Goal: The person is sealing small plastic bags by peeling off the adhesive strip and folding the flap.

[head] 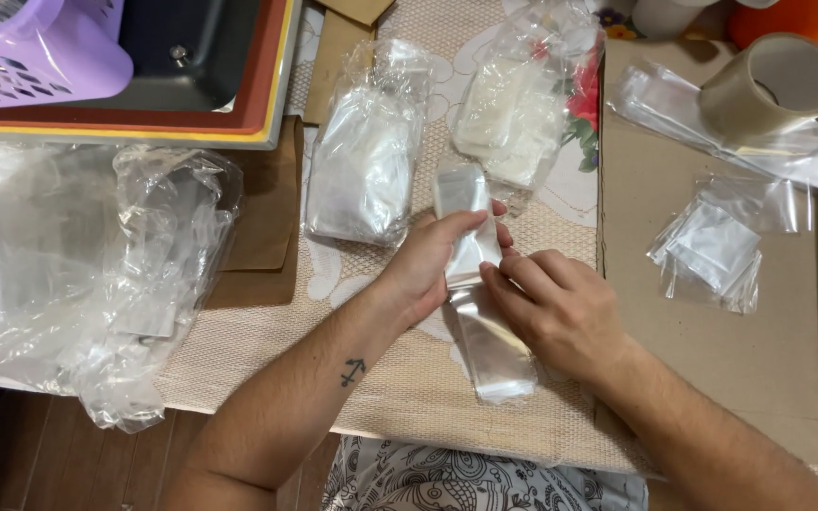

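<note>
You are handling a thin clear sleeve at the centre of the frame, over the bench (409, 378).

Going from the big crumpled plastic sheet (78, 274) at the left to the bagged stacks (366, 161) at upper centre: your left hand (433, 265) is pinching the clear sleeve (475, 284) near its upper end, your right hand (556, 308) is pressing its fingers (504, 279) on the middle. It looks featherlight, limp and slippery, so I'd grip the edges.

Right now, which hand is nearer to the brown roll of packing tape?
Right. The right hand lies below-left of the brown roll of packing tape; the left hand is farther left, across the clear plastic sleeve.
</note>
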